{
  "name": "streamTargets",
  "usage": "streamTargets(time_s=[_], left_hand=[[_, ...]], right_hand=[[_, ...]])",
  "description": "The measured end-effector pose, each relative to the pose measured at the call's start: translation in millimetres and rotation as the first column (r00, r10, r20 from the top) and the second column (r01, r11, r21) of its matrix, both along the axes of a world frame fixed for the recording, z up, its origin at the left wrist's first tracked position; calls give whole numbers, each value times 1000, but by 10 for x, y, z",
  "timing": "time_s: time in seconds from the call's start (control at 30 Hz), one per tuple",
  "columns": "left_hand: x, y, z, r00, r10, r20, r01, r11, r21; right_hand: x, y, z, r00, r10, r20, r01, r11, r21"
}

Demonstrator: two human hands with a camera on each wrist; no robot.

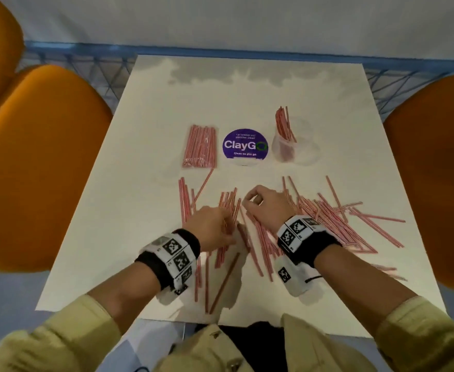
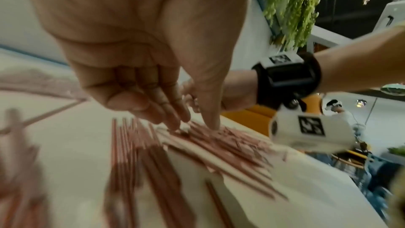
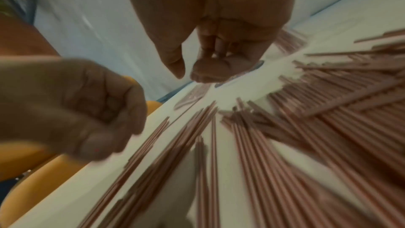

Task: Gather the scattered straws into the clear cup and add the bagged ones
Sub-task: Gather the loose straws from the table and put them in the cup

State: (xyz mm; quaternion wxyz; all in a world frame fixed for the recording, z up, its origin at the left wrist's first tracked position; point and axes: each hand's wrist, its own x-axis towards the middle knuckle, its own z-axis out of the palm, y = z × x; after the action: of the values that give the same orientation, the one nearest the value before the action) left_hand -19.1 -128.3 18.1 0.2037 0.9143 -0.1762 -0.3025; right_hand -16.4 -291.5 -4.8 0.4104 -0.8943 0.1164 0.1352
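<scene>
From the head view, a white table [image 1: 145, 135] carries everything; near its far right corner stands the clear cup [image 1: 287, 146] with a bunch of pink straws leaning upright in it; left of it, at the table's middle, lies a round purple sticker [image 1: 245, 146] reading "ClayG" in large white letters with a green ring after them, and "Clean as you go" beneath, the small line above too blurred to read; left of the sticker lies the bag of straws [image 1: 200, 146], flat and closed; the scattered straws [image 1: 327, 218] spread across the near half, thickest toward the right edge, with more near the front edge; orange chairs [image 1: 40, 162] flank the left and right edges; the left hand [image 1: 211, 228] sits over a straw bunch at the middle, fingers bent down into it; the right hand [image 1: 266, 202] hovers just beside, fingers curled, thumb and forefinger nearly meeting; both wrists wear black bands with square-patterned marker blocks. From the left wrist view, the left hand's fingertips [image 2: 173, 124] press onto the straws, fingers together and fairly straight; green foliage [image 2: 291, 6] hangs behind. From the right wrist view, blurred, the right hand's fingers [image 3: 210, 72] curl toward the thumb; whether a straw is pinched I cannot tell.
</scene>
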Motion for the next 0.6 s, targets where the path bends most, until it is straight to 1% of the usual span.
streamTargets(time_s=[0.1, 0.17, 0.23, 0.33, 0.43, 0.5, 0.53, 0.6], left_hand=[[-292, 137, -191, 998, -61, -24, 63, 994, 91], [-443, 202, -277, 996, -63, -63, 71, 988, 134], [-545, 265, -350, 996, -63, -68, 73, 986, 148], [-562, 348, -444, 998, -23, -56, 27, 997, 76], [-437, 413, -470, 998, 21, -66, -21, 1000, 6], [-338, 442, -457, 997, 35, -66, -40, 996, -75], [-295, 454, -447, 997, 43, -60, -49, 992, -114], [-233, 481, -428, 997, 73, -13, -74, 987, -146]], right_hand=[[-117, 110, -111, 999, 3, -38, -1, 1000, 30], [-179, 156, -157, 998, 28, -56, -26, 999, 37], [-236, 199, -176, 996, 63, -68, -62, 998, 23], [-307, 276, -193, 994, 82, -74, -82, 997, -4], [-362, 339, -200, 996, 64, -65, -64, 998, 0], [-384, 380, -209, 994, 75, -82, -75, 997, 2], [-394, 398, -216, 993, 72, -91, -70, 997, 20], [-405, 409, -225, 995, 57, -84, -53, 998, 45]])
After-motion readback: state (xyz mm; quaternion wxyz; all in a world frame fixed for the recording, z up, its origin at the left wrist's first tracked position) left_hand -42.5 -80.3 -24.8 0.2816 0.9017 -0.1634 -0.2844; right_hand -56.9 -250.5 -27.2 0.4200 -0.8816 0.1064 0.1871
